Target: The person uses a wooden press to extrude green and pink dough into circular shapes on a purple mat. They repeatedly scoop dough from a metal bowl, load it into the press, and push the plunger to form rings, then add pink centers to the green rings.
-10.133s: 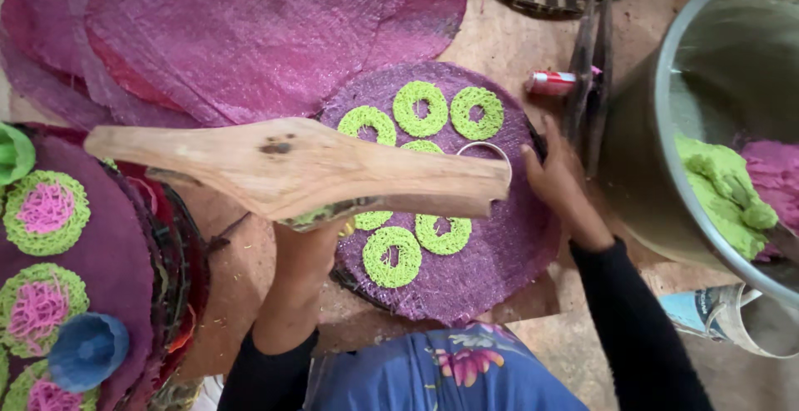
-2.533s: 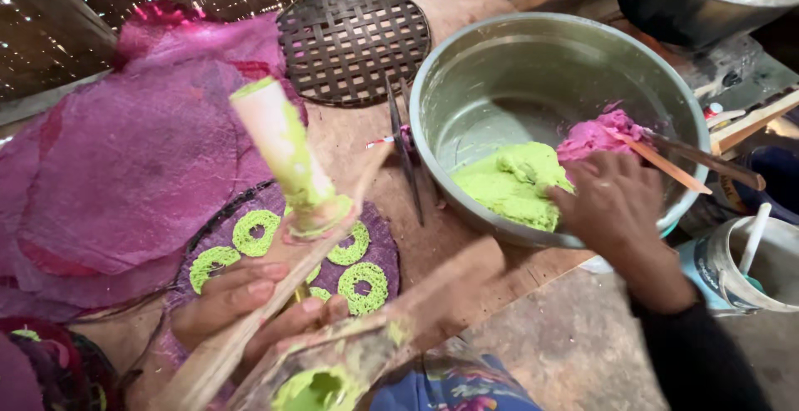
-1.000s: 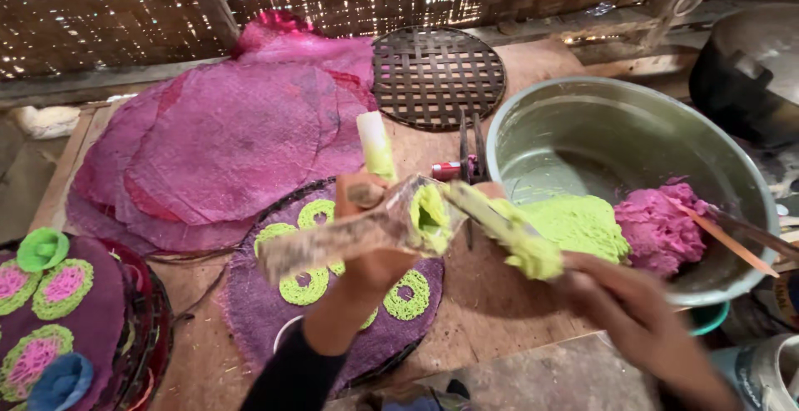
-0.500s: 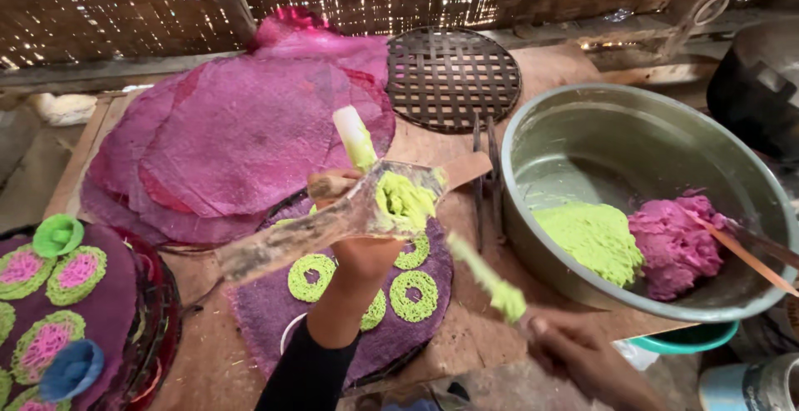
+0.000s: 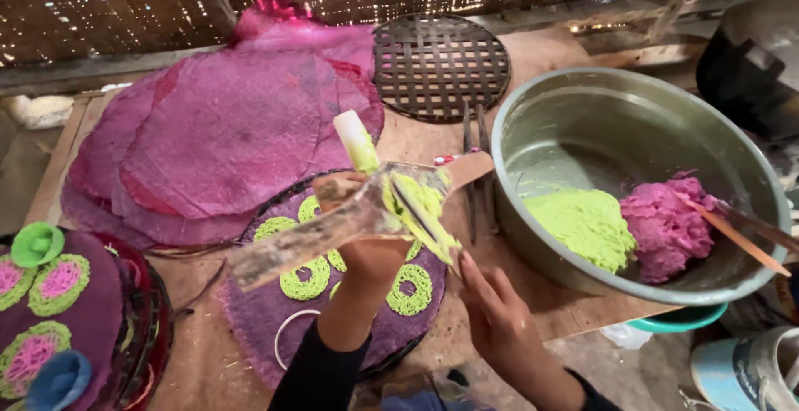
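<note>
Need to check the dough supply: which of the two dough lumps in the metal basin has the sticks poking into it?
The pink dough lump, on the right side of the metal basin. The green dough lump beside it has nothing stuck in it.

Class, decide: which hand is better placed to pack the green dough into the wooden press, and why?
Right. The right hand is free, fingertips at the green dough; the left hand grips the wooden press.

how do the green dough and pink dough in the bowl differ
The green dough lies as a wide, flattish heap left of the pink dough, which is a taller, lumpier mound. A stick pokes into the pink dough; none touches the green dough. Both sit side by side in the metal bowl.
</note>
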{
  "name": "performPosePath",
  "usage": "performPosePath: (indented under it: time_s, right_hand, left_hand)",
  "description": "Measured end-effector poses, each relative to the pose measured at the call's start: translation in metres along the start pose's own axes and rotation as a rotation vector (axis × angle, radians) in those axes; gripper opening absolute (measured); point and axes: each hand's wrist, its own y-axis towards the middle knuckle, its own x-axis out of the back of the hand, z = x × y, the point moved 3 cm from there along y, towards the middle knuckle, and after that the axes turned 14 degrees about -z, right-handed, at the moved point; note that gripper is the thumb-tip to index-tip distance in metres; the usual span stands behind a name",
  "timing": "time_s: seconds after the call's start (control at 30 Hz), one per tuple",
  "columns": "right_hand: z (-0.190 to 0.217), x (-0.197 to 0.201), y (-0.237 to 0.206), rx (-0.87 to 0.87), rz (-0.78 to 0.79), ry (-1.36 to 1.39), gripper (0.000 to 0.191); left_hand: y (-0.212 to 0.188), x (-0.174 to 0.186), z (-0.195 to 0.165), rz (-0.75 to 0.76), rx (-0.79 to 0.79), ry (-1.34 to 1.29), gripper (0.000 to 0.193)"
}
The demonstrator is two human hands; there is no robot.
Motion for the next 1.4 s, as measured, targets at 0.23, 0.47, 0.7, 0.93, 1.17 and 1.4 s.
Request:
performPosePath:
  time_s: [0.23, 0.47, 0.7, 0.93, 1.17, 1.4]
  right_hand:
    - [-0.023, 0.041, -0.009, 0.025, 0.032, 0.0, 0.053]
    - [-0.034, 0.057, 0.022, -0.176, -0.004, -0.22, 0.048]
    - [-0.039, 0.039, -0.011, -0.352, 0.045, -0.063, 0.046]
    - [-0.036, 0.053, -0.018, -0.144, 0.093, 0.049, 0.04]
    - [-0.051, 0.046, 0.005, -0.454, 0.082, -0.08, 0.044]
    - [-0.061, 0.053, -0.034, -0.358, 0.235, 0.154, 0.043]
  left_hand:
    - [0.013, 0.006, -0.03, -0.012, -0.537, 0.512, 0.046]
    - [-0.007, -0.034, -0.011, 0.162, -0.911, 1.08, 0.041]
    - [0.003, -0.034, -0.01, 0.155, -0.892, 1.046, 0.038]
    - [0.007, -0.023, -0.012, 0.027, -0.79, 0.845, 0.034]
    - [-0.009, -0.032, -0.006, -0.007, -1.112, 1.196, 0.032]
    - [-0.003, -0.05, -0.027, 0.221, -1.222, 1.431, 0.028]
